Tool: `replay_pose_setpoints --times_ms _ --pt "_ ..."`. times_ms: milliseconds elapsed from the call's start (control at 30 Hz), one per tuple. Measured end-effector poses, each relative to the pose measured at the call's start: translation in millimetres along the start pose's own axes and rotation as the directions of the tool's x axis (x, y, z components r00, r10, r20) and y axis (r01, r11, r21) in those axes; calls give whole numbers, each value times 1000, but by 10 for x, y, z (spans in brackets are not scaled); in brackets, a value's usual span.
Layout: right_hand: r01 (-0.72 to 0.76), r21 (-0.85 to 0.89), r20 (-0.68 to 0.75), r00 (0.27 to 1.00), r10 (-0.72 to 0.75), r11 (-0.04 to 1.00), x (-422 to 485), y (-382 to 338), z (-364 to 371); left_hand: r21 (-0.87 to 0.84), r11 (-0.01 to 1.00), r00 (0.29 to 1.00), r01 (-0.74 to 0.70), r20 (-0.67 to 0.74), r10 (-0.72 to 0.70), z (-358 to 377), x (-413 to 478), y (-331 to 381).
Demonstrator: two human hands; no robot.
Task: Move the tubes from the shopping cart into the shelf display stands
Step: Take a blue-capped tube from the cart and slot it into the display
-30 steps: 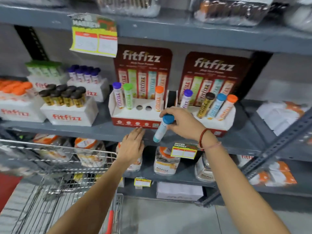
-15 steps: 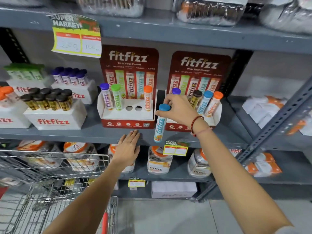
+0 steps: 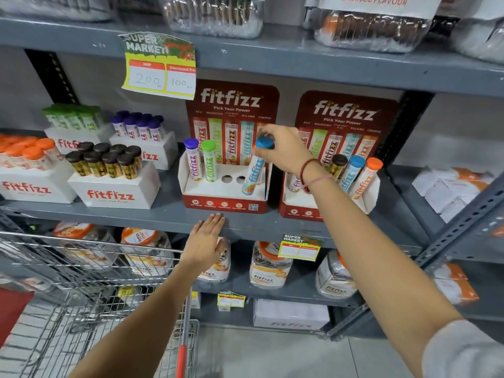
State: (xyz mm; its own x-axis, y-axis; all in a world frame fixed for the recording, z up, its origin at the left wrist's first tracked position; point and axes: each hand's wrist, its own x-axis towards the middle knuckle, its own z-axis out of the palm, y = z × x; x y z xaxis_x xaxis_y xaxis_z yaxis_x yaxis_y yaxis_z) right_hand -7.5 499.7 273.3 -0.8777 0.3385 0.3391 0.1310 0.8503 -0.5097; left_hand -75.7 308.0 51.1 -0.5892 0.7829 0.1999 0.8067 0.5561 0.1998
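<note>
My right hand (image 3: 286, 148) grips the blue-capped tube (image 3: 255, 170) by its cap and holds it tilted over the left red display stand (image 3: 223, 204), its lower end near the stand's front right. That stand holds a purple-capped tube (image 3: 192, 159) and a green-capped tube (image 3: 209, 160), with two bare holes (image 3: 233, 179) beside them. An orange-capped tube behind my hand is mostly hidden. The right display stand (image 3: 297, 211) carries brown-, blue- and orange-capped tubes (image 3: 353, 173). My left hand (image 3: 206, 238) rests flat on the shelf edge below the left stand. The wire shopping cart (image 3: 90, 271) is at lower left.
White boxes of tubes (image 3: 114, 192) fill the shelf's left part. Jars (image 3: 268, 268) stand on the lower shelf. A price card (image 3: 161, 68) hangs from the upper shelf. A slanted grey upright (image 3: 450, 236) crosses at right.
My right hand has carried the blue-capped tube up and left, from in front of the shelf edge to over the left stand. The left hand has stayed on the shelf edge.
</note>
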Motion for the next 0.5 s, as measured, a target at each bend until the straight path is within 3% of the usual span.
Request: replay_pose_setpoints --times_ms 500 --pt "-44 -130 106 993 58 991 525 -53 302 -8 999 999 -38 12 38 -49 -19 -41"
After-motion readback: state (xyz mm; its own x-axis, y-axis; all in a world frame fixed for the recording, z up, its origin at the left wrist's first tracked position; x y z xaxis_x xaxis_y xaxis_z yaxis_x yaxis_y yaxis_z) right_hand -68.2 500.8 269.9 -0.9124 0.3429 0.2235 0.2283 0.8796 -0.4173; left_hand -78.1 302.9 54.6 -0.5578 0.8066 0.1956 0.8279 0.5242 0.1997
